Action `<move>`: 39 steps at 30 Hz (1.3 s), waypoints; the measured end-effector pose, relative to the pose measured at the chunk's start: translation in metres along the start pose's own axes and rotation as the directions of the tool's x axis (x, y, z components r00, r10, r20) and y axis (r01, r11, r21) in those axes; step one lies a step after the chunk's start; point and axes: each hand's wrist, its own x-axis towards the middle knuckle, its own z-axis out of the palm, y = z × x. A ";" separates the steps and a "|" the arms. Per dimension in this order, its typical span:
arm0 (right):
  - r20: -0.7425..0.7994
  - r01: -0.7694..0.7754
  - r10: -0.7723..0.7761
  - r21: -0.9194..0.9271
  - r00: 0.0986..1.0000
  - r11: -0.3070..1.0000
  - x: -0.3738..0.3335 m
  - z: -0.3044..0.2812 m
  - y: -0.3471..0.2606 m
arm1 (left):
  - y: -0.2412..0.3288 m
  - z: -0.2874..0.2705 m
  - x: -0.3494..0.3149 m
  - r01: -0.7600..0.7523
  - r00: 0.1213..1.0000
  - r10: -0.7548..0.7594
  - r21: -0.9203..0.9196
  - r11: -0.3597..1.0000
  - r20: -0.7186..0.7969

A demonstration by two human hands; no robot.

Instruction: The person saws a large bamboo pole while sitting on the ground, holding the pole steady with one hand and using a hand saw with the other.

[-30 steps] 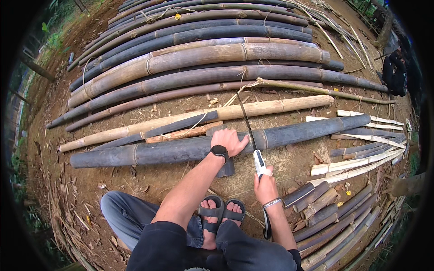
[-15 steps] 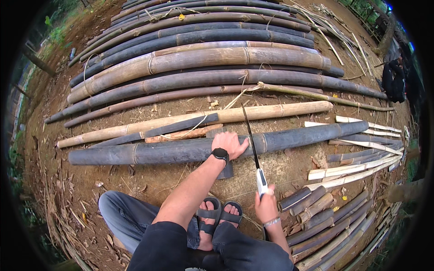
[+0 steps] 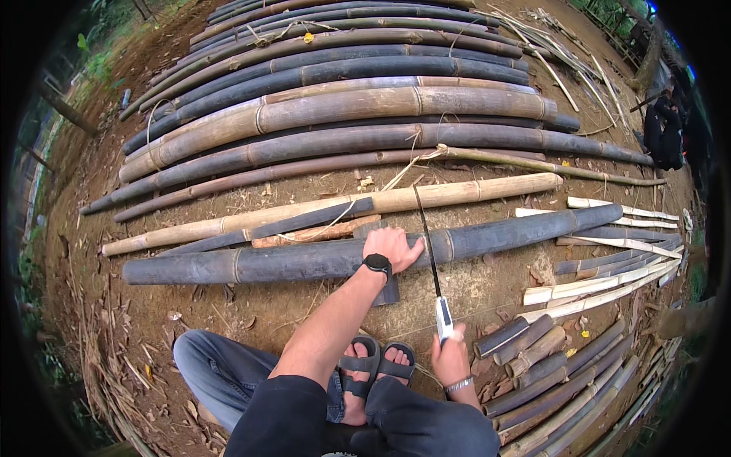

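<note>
A thick dark bamboo pole lies across in front of me, raised on a wooden block under its middle. My left hand, with a black watch at the wrist, grips the pole from above; its fingers curl over the far side and are partly hidden. My right hand is wrapped around the white and dark handle of a handsaw. The saw's long thin blade lies across the pole's top just right of my left thumb, beside a node ring. I cannot tell how deep any cut is.
Beyond the pole are a pale bamboo pole and a large row of bamboo poles. Split pale strips and short cut pieces lie at the right. My sandalled feet stand close below the pole.
The saw has slid slightly toward me along its length, my right hand with it. My left hand keeps its hold on the pole. The whole view has shifted a little.
</note>
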 end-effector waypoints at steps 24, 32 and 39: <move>-0.341 -0.020 0.343 0.683 0.875 0.730 -0.003 -0.029 0.061 | 0.005 0.010 0.010 0.010 0.997 -0.003 0.085 0.996 -0.083; -0.380 0.067 0.297 0.707 0.876 0.704 0.011 -0.024 0.062 | 0.006 0.011 0.009 0.025 0.995 -0.015 0.109 0.994 -0.098; -0.390 -0.061 0.307 0.530 0.868 0.846 -0.009 -0.011 0.097 | 0.006 0.010 0.010 0.030 0.996 -0.020 0.115 0.993 -0.084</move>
